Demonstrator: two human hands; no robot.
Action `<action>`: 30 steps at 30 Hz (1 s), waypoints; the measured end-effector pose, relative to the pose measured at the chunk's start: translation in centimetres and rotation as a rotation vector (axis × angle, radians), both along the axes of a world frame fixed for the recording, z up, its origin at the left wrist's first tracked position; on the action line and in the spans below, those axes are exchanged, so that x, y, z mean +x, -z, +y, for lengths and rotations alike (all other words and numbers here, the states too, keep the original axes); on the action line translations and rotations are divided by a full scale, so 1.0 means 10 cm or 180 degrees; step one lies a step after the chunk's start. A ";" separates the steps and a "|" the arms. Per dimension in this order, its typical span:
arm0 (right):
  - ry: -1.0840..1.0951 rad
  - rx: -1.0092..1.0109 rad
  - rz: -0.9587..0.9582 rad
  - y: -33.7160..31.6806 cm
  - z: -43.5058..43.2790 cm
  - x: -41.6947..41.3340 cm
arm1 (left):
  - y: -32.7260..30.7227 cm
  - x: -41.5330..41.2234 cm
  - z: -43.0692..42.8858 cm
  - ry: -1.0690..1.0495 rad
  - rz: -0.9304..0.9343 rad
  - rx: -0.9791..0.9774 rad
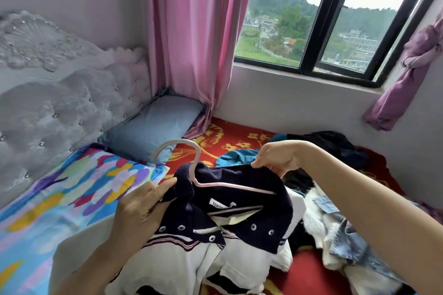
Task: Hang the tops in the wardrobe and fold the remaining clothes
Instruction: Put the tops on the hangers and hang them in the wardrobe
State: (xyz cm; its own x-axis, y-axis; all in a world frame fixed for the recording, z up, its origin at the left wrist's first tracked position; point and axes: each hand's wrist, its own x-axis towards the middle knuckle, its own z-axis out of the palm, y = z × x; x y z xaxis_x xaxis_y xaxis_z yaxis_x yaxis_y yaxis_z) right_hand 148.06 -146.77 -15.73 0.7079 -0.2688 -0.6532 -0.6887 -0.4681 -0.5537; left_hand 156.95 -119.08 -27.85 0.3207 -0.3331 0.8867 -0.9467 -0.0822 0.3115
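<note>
A white top with a navy sailor collar (242,220) is held up over the bed, with a pale pink hanger (191,165) partly inside its neck opening and its hook pointing up to the left. My left hand (141,206) grips the collar's left side together with the hanger's left arm. My right hand (275,157) pinches the collar's upper right edge. More clothes lie behind and to the right: a teal garment (237,157), a dark garment (335,142), a black-and-white piece (304,189) and a light denim item (347,242).
The bed has a red floral sheet (230,136), a colourful patterned cover (72,189) on the left, a blue pillow (153,127) and a grey tufted headboard (60,103). Pink curtains (191,43) and a window (335,19) stand behind.
</note>
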 end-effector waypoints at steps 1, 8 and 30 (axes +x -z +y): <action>0.0406 0.0253 -0.0236 -0.01 -0.03 0.02 | 0.01 -0.01 0.01 -0.0005 -0.0017 0.0006; 0.1079 0.1095 -0.0686 0.04 0.15 0.20 | 0.11 -0.05 0.07 0.0119 0.0107 0.0265; -0.1717 -0.1642 -0.1566 0.24 0.92 0.03 | 0.00 0.07 0.46 0.0908 0.3196 0.0045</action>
State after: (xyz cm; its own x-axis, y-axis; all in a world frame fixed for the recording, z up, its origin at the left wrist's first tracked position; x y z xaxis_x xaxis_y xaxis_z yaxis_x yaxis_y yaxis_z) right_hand 148.33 -137.53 -18.15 0.9912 0.0055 -0.1320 -0.0427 -0.9321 -0.3596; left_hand 157.66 -114.51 -27.89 0.8160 -0.5205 0.2513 -0.2379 0.0939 0.9667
